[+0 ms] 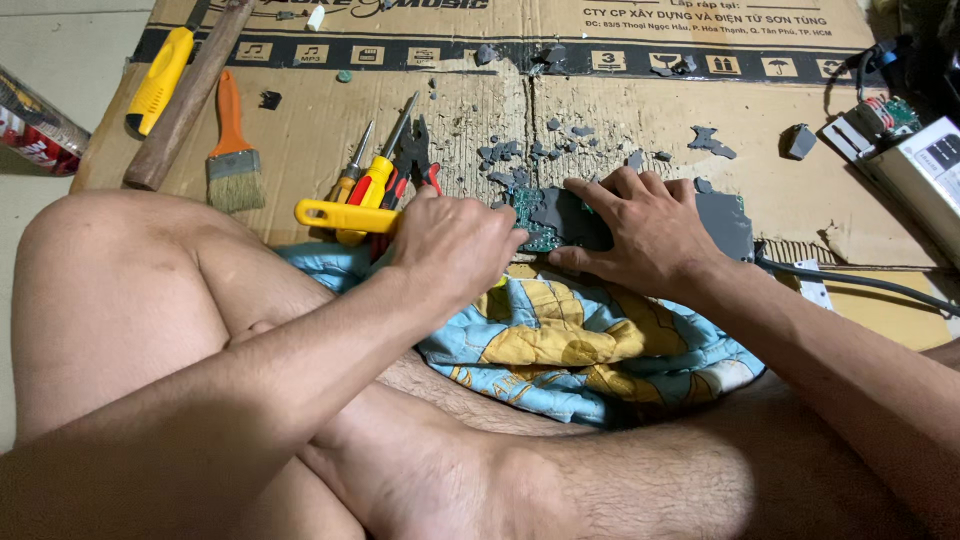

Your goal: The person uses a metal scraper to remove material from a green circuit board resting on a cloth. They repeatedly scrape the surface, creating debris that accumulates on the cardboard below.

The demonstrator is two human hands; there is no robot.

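Left hand (pixel 455 240) closed on a yellow-handled tool (pixel 345 215), tip at the circuit board (pixel 530 215); right hand (pixel 640 230) pressed flat, pinning that board near the cardboard's (pixel 300 130) front edge. Chipping grey coating (pixel 715 140) (chips scattered behind). Next: probably steady prying.

Circuit board (pixel 548 222) on cardboard (pixel 300 130), btwn hands; screwdrivers (pixel 372 172) left of it, brush (pixel 233 150), hammer (pixel 185 95) further left; cloth (pixel 580 340) in front.
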